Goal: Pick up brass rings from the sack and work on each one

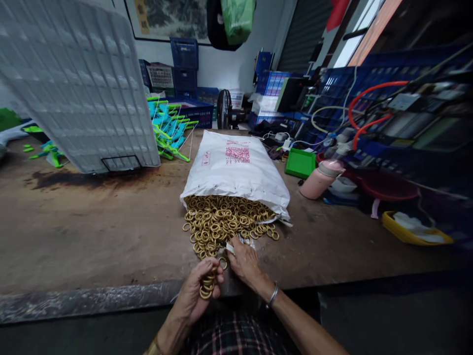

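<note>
At far left a white slatted crate (79, 84) leans over the worn table (92, 231); beside it lies a heap of green and blue clips (170, 129); the left hand (197, 291) is closed around a stack of brass rings (207, 287) at the table edge; the right hand (244, 261) pinches at the spilled ring pile (221, 219), which pours from the white sack (236, 167); gathering rings seems the step in hand; adding another calls for a fine fingertip pick; right of the sack stand a green tray (300, 162) and pink flask (320, 178).
</note>
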Demonstrator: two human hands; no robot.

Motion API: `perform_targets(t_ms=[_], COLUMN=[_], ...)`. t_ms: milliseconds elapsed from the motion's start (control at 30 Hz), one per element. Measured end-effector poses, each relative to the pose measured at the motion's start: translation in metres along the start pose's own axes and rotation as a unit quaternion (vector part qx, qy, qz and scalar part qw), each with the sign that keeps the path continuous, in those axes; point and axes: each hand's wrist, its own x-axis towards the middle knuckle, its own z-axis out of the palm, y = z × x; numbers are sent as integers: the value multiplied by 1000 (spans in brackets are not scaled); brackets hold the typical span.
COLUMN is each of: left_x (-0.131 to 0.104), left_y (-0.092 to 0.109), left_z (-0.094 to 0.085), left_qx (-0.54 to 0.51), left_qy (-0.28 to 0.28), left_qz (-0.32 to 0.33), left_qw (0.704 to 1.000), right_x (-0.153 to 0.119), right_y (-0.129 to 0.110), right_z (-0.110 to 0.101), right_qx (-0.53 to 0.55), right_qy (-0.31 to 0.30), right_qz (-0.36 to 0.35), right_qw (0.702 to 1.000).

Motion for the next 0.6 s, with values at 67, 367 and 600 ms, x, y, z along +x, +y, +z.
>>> perform_targets(t_ms=[67,367,600], left_x=[3,12,8], left_y=[0,-8,-8], left_z=[-1,4,3], left_qx=[-16,148,301], left_qy=[26,48,41], left_qz=[-5,73,92], left_qw=[1000,985,948], right_x=[-2,-19,-22], right_y=[2,-11,-15], right_z=[-4,-24,-23], right_qx=[50,210,284], right_qy=[11,8,-8], right_qz=[-11,-82,-51], right_qw=[999,974,957])
